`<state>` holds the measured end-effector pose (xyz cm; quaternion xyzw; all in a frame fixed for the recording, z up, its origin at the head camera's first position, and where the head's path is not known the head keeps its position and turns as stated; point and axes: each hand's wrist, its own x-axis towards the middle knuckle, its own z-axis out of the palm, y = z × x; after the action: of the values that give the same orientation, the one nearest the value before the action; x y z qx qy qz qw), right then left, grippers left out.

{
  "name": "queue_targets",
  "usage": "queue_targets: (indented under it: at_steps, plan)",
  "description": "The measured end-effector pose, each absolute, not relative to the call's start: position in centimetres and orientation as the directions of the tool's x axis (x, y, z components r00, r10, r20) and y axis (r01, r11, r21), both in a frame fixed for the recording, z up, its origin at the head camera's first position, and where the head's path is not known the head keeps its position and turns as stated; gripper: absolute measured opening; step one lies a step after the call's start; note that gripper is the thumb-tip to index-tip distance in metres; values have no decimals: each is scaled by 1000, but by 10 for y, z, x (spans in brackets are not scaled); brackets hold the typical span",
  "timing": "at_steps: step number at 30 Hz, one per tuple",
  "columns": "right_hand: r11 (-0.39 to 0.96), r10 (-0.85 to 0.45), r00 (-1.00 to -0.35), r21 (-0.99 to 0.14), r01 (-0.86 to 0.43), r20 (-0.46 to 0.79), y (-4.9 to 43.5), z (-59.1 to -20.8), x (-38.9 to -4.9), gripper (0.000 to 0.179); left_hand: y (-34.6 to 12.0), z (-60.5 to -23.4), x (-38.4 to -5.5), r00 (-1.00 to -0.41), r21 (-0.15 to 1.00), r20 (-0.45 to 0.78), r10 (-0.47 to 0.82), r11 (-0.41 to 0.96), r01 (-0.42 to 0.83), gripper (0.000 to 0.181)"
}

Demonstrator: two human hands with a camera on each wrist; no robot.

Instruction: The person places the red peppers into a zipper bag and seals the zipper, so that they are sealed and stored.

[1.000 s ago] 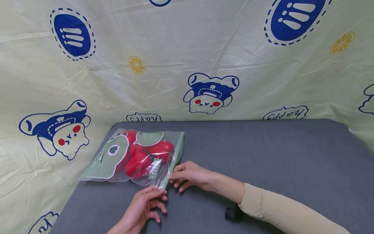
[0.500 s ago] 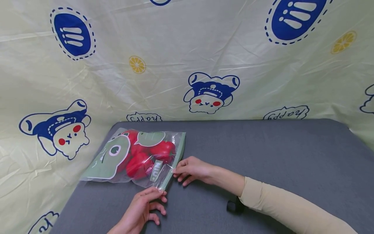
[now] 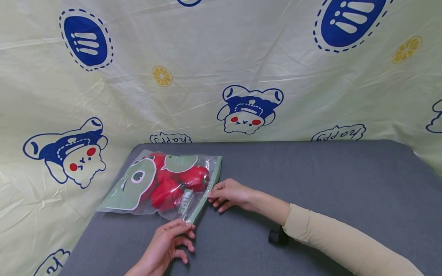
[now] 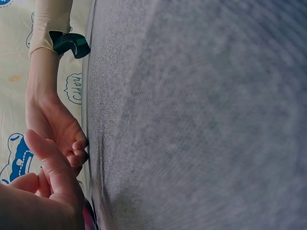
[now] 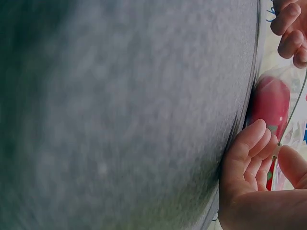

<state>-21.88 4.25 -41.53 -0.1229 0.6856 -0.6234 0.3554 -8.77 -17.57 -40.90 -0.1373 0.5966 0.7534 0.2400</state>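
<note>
A clear zip bag [image 3: 114,199] with green animal print lies at the left of the table. Inside it are several red, tomato-like vegetables [image 3: 167,194] with green stems, and a small pale label. My left hand [image 3: 167,245] pinches the near corner of the bag's green top edge between thumb and index finger, its other fingers loosely bent. Farther along that edge [image 3: 215,174], my right hand [image 3: 231,193] pinches it between thumb and fingertips. In the right wrist view a small pale piece [image 5: 277,151] shows between right thumb [image 5: 291,163] and fingers.
Grey cloth covers the table [image 3: 310,176]. Behind it hangs a pale curtain [image 3: 193,107] with blue cartoon prints. A black wrist device [image 3: 277,237] sits below the right sleeve [image 3: 331,237].
My right hand has slid along the bag's green edge, away from the near corner and slightly right. My left hand keeps its pinch on the corner. The bag has shifted slightly right.
</note>
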Motion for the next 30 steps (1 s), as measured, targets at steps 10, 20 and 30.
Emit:
queue_targets:
  at_steps: [10, 20, 30]
  plan:
    - [209, -596, -732, -944, 255, -330, 47, -416, -230, 20, -174, -409, -88, -865, 836, -470, 175, -226, -500, 23]
    - [214, -581, -746, -945, 246, -325, 51, -415, -236, 18, -171, -412, -88, -874, 834, -457, 164, -261, -486, 18]
    - [213, -577, -757, -951, 224, -307, 54, -412, -241, 19, -169, -412, -87, -888, 849, -429, 164, -262, -458, 15]
